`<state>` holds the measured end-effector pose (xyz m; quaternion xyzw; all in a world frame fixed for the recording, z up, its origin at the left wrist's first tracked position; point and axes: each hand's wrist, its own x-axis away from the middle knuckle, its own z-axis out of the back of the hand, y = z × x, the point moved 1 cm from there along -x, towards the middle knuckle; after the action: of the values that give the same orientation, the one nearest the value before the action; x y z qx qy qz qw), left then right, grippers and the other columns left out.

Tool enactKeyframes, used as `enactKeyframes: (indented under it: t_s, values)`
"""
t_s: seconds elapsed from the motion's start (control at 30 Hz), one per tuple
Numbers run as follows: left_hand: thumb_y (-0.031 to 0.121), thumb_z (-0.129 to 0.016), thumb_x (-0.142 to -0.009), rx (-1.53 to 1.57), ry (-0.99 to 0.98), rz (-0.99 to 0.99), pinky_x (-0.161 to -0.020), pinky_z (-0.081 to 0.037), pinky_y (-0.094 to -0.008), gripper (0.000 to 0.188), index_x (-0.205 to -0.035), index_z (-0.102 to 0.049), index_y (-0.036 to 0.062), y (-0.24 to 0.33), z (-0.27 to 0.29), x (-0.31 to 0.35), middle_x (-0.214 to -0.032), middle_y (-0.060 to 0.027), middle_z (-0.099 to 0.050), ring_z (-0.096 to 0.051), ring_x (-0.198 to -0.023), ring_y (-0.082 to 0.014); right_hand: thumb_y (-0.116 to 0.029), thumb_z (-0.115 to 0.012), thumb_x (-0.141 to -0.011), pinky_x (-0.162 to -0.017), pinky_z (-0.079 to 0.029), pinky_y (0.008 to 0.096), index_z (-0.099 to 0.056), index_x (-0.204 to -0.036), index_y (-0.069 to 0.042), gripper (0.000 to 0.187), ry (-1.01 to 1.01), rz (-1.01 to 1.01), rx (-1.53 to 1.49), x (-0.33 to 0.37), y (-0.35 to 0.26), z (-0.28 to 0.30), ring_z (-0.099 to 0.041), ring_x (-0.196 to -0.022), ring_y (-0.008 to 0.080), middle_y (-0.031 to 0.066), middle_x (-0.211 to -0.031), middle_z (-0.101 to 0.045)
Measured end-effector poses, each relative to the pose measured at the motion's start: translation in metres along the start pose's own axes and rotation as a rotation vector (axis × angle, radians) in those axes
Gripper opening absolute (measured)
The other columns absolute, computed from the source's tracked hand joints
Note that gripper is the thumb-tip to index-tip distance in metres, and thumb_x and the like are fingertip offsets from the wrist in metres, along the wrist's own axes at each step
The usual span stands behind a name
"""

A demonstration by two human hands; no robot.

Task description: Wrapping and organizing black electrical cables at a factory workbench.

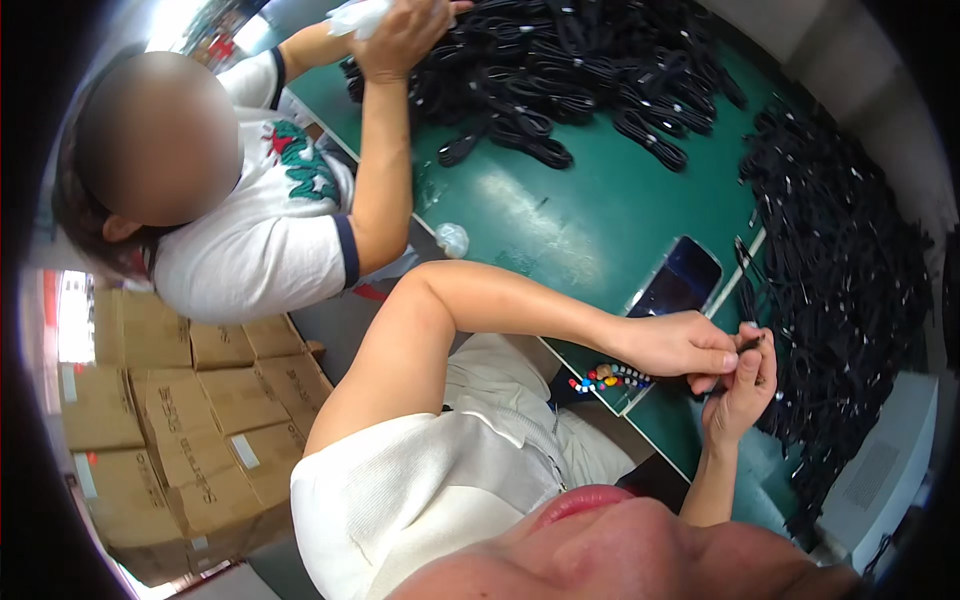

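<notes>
Close together over the green table's near right part, both my hands work on a black cable (748, 345). My left hand (685, 345) reaches in from the left, its thumb and fingers pinched on the cable. Just beside and below it, my right hand (742, 392) is closed on the same cable, fingers curled up. My fingers hide most of the piece. A thin black loop of cable (745, 268) lies just beyond them. Next to my left wrist are a dark-screened phone (678, 278) and a string of coloured beads (605, 378).
Bundled black cables (580, 60) cover the table's far side; another big heap (830, 280) fills the right. A co-worker (260, 230) at the left holds something white (360, 16). A crumpled clear ball (452, 240) lies at the edge. Cartons (190, 430) are stacked lower left; a pale box (880, 450) stands right.
</notes>
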<state>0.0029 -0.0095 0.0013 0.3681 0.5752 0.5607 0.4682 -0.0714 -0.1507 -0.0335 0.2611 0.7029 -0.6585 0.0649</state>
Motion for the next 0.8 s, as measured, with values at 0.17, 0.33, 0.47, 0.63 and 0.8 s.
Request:
enactKeyframes:
  t_s: [0.17,0.33,0.47,0.63,0.8]
  values:
    - [0.031,-0.040,-0.096,0.465,-0.148,-0.004,-0.060,-0.042,-0.0237,0.038,-0.079,-0.056,0.0008,-0.017,-0.023,-0.030,-0.067,-0.0026,-0.056,-0.051,-0.065,-0.0092,-0.030,-0.054,-0.089,-0.046,-0.045,0.0187,-0.048,-0.092,0.000,0.030,0.208,-0.029,-0.289,0.015,-0.019,0.004,-0.049,-0.070,0.0100,0.0074,-0.093,-0.044]
    - [0.029,-0.041,-0.096,0.431,-0.180,-0.040,-0.058,-0.043,-0.0223,0.035,-0.079,-0.055,0.0014,-0.029,-0.039,-0.039,-0.066,-0.0019,-0.053,-0.053,-0.061,-0.0097,-0.035,-0.050,-0.090,-0.044,-0.044,0.0167,-0.048,-0.096,-0.005,0.031,0.133,-0.162,-0.447,0.031,-0.027,0.010,-0.053,-0.079,0.0118,0.0103,-0.107,-0.047]
    - [0.027,-0.044,-0.095,0.546,-0.216,-0.066,-0.056,-0.044,-0.0217,0.032,-0.080,-0.054,0.0002,-0.030,-0.048,-0.044,-0.066,-0.0022,-0.051,-0.053,-0.059,-0.0097,-0.043,-0.044,-0.091,-0.050,-0.044,0.0150,-0.049,-0.101,-0.009,0.036,0.066,-0.151,-0.464,0.041,-0.018,0.022,-0.054,-0.091,0.0124,0.0112,-0.119,-0.047]
    - [0.030,-0.046,-0.094,0.521,-0.189,-0.090,-0.056,-0.045,-0.0226,0.034,-0.077,-0.053,0.0007,-0.028,-0.051,-0.044,-0.065,-0.0026,-0.050,-0.053,-0.059,-0.0100,-0.046,-0.041,-0.091,-0.052,-0.043,0.0141,-0.049,-0.113,-0.006,0.046,0.095,-0.151,-0.377,0.045,-0.016,0.024,-0.053,-0.091,0.0111,0.0129,-0.124,-0.045]
    - [0.035,-0.044,-0.094,0.583,-0.152,-0.150,-0.056,-0.046,-0.0245,0.038,-0.075,-0.053,0.0030,-0.013,-0.043,-0.049,-0.063,-0.0024,-0.049,-0.050,-0.059,-0.0101,-0.047,-0.038,-0.092,-0.071,-0.042,0.0216,-0.043,-0.123,0.000,0.056,0.112,-0.050,-0.185,0.034,-0.033,0.020,-0.051,-0.096,0.0155,0.0121,-0.120,-0.048]
